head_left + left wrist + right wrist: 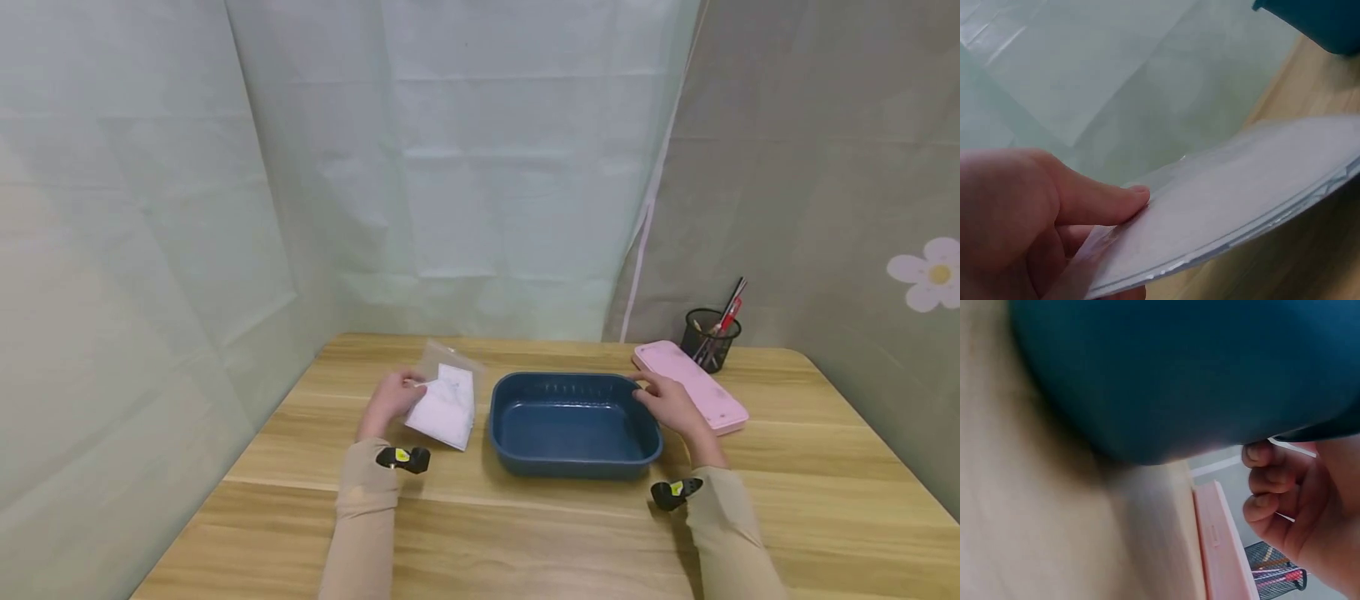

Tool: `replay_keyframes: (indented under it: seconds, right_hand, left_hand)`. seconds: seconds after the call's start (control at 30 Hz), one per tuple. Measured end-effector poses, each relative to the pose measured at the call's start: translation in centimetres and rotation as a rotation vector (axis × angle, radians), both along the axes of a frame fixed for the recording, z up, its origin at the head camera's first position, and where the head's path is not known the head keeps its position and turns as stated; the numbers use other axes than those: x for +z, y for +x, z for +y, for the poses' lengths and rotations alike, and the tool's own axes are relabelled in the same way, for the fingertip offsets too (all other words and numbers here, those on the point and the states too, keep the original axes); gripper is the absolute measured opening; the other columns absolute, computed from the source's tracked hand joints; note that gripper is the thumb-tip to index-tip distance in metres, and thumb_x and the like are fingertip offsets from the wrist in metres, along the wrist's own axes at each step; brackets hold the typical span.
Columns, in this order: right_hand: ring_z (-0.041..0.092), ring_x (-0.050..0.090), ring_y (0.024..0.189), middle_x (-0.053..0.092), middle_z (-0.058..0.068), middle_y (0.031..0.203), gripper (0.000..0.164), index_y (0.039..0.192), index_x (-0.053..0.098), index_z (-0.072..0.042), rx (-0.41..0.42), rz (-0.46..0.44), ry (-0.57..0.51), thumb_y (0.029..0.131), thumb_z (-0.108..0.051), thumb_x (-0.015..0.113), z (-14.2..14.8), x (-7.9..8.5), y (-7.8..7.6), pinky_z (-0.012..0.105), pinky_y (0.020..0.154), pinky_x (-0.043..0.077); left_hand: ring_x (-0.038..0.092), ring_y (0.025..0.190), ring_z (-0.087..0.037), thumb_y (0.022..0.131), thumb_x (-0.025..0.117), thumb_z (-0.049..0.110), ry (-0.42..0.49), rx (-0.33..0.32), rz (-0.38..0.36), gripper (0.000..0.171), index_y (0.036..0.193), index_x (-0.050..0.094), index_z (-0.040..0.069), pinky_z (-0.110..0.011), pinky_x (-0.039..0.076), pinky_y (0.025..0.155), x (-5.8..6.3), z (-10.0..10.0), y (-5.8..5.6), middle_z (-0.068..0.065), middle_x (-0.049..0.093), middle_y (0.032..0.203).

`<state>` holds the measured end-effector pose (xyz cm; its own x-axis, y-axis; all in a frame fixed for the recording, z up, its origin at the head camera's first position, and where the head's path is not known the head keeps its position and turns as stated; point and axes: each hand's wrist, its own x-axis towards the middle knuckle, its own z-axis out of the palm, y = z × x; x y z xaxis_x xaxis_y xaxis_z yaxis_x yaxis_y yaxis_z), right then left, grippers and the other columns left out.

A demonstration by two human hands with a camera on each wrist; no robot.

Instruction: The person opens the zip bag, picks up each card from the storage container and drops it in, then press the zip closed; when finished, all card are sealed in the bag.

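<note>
Between thumb and fingers, my left hand (392,400) pinches the left edge of a clear zip bag (442,406) with white folded sheets inside. In the left wrist view the thumb presses on the face of the bag (1229,194), which is tilted. To its right a dark blue plastic basin (573,467) has nothing in it. My right hand (672,407) holds the basin's right rim near the back corner. Its fingers curl beneath the rim in the right wrist view, beside the basin's wall (1166,381).
Behind the right hand lies a pink flat case (690,387). A black mesh pen holder (708,354) with pens stands at the back right, beside the case. Pale cloth curtains (480,183) hang behind the wooden table (510,542).
</note>
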<state>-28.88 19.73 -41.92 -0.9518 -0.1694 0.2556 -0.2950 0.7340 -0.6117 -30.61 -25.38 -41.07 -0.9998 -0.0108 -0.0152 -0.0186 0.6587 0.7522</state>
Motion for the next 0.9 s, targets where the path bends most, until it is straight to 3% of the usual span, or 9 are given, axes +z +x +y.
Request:
replay_keyframes:
  seconds: [0.23, 0.37, 0.47, 0.57, 0.7, 0.8, 0.9]
  right_hand:
    - [0.013, 0.045, 0.061, 0.05, 0.003, 0.064, 0.029, 0.12, 0.062, 0.004, -0.096, 0.029, -0.027, 0.094, -0.008, 0.057, -0.2, -0.5, -0.4, 0.027, 0.057, 0.036]
    - [0.018, 0.048, 0.062, 0.051, 0.009, 0.067, 0.028, 0.12, 0.061, 0.004, -0.112, 0.033, -0.054, 0.097, -0.012, 0.055, -0.3, -0.7, -0.5, 0.029, 0.057, 0.038]
    - [0.032, 0.062, 0.08, 0.065, 0.025, 0.092, 0.03, 0.122, 0.06, 0.003, -0.119, 0.026, -0.064, 0.1, -0.017, 0.052, -0.4, -0.8, -0.4, 0.04, 0.073, 0.051]
    - [0.04, 0.062, 0.105, 0.062, 0.03, 0.122, 0.033, 0.124, 0.059, 0.001, -0.134, 0.009, -0.065, 0.101, -0.02, 0.049, -0.5, -0.8, -0.3, 0.051, 0.088, 0.05]
    - [0.034, 0.063, 0.087, 0.064, 0.029, 0.111, 0.033, 0.125, 0.057, 0.001, -0.153, -0.03, -0.073, 0.102, -0.02, 0.049, -0.3, -0.4, -0.2, 0.039, 0.071, 0.053]
    - [0.024, 0.061, 0.075, 0.065, 0.026, 0.099, 0.032, 0.124, 0.057, 0.003, -0.168, -0.028, -0.073, 0.101, -0.019, 0.051, -0.2, 0.1, -0.1, 0.027, 0.06, 0.047]
    - [0.025, 0.063, 0.075, 0.067, 0.025, 0.094, 0.032, 0.121, 0.059, 0.004, -0.195, -0.014, -0.058, 0.1, -0.019, 0.052, -0.1, 0.8, 0.2, 0.025, 0.059, 0.044]
  left_hand:
    - [0.06, 0.101, -0.032, 0.095, 0.057, 0.015, -0.026, 0.034, -0.037, 0.037, 0.127, 0.055, -0.003, -0.045, 0.048, 0.088, -0.3, 0.6, 0.2, -0.027, 0.059, 0.123]
    - [0.058, 0.105, -0.034, 0.095, 0.057, 0.018, -0.045, 0.043, -0.07, 0.041, 0.13, 0.051, -0.004, -0.047, 0.046, 0.092, 0.0, 0.6, 0.5, -0.026, 0.057, 0.126]
    - [0.055, 0.111, -0.036, 0.096, 0.056, 0.022, -0.059, 0.04, -0.096, 0.045, 0.132, 0.047, -0.004, -0.05, 0.044, 0.096, 0.2, 0.4, 0.8, -0.026, 0.055, 0.129]
    - [0.057, 0.104, -0.035, 0.096, 0.055, 0.027, -0.088, 0.03, -0.127, 0.048, 0.132, 0.046, -0.004, -0.047, 0.046, 0.09, 0.4, 0.2, 1.2, -0.026, 0.057, 0.123]
    - [0.056, 0.096, -0.031, 0.097, 0.053, 0.032, -0.14, 0.003, -0.172, 0.05, 0.131, 0.045, -0.004, -0.042, 0.045, 0.083, 1.0, -0.1, 1.6, -0.024, 0.057, 0.117]
    - [0.054, 0.109, -0.036, 0.098, 0.051, 0.034, -0.145, -0.008, -0.189, 0.051, 0.132, 0.044, -0.004, -0.048, 0.044, 0.092, 1.4, -0.1, 1.9, -0.027, 0.054, 0.129]
    - [0.049, 0.123, -0.042, 0.099, 0.05, 0.034, -0.13, -0.003, -0.177, 0.053, 0.135, 0.042, -0.004, -0.054, 0.04, 0.101, 1.8, 0.0, 2.0, -0.028, 0.048, 0.138]
